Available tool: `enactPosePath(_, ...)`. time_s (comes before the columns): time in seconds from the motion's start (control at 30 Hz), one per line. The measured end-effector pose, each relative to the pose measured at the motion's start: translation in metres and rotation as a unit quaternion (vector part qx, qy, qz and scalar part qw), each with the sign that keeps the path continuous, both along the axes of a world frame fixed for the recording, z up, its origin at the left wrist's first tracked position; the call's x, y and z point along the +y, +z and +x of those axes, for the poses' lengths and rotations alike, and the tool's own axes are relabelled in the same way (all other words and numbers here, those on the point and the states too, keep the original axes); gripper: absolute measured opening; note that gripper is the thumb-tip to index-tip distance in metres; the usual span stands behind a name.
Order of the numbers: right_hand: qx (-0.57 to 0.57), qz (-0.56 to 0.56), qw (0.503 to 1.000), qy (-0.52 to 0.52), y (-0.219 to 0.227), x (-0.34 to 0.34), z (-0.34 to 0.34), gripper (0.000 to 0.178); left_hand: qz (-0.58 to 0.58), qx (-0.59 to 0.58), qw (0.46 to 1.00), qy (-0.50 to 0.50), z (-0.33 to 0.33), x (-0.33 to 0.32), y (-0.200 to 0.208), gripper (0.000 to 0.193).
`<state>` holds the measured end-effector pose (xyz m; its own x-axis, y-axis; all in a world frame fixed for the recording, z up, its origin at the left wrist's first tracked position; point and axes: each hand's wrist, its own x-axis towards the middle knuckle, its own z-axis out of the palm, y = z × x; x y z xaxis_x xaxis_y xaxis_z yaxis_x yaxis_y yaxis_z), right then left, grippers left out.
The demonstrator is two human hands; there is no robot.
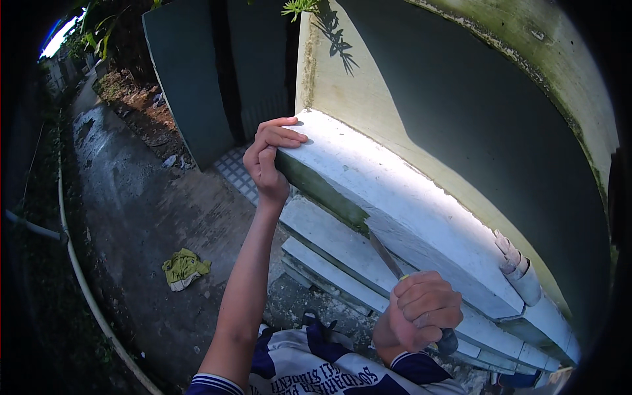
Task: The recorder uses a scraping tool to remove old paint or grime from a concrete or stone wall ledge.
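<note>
My left hand [271, 158] is hooked over the far corner of a white ledge [388, 174], its fingers lying on top and the palm against the end. My right hand [424, 311] wraps around the handle of a narrow-bladed tool [385, 255], whose exact kind I cannot make out. Its metal blade slants up and left, with the tip at the ledge's front face. There, a green mossy stretch [322, 193] toward the left meets a whitish stretch [421, 240] toward the right. A dark rounded handle end shows below my right fist.
Below the ledge run stepped white tiled edges [329, 273]. A pipe stub [517, 266] stands on the ledge's right end against the wall [474, 131]. A crumpled yellow-green cloth [185, 268] lies on the concrete path. A long pale pipe [82, 286] borders the path's left side.
</note>
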<state>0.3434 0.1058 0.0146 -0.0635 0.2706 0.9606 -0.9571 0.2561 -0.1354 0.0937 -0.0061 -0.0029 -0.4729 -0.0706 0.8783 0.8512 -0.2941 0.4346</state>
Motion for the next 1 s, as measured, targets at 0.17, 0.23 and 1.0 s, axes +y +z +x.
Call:
enactPosePath(0.17,-0.006,0.013,1.0,-0.002,0.002,0.002,0.001,0.035,0.003,-0.003,1.0,-0.007,0.0,-0.001,0.001,0.033)
enactPosePath(0.23,-0.069,-0.012,0.998,-0.004,0.004,-0.001,-0.006,0.041,0.002,-0.004,1.0,-0.008,0.001,0.0,0.005,0.033)
enactPosePath(1.0,-0.112,0.023,0.993,-0.016,0.004,-0.012,-0.008,0.04,0.001,0.002,1.0,-0.009,-0.003,-0.002,0.001,0.033)
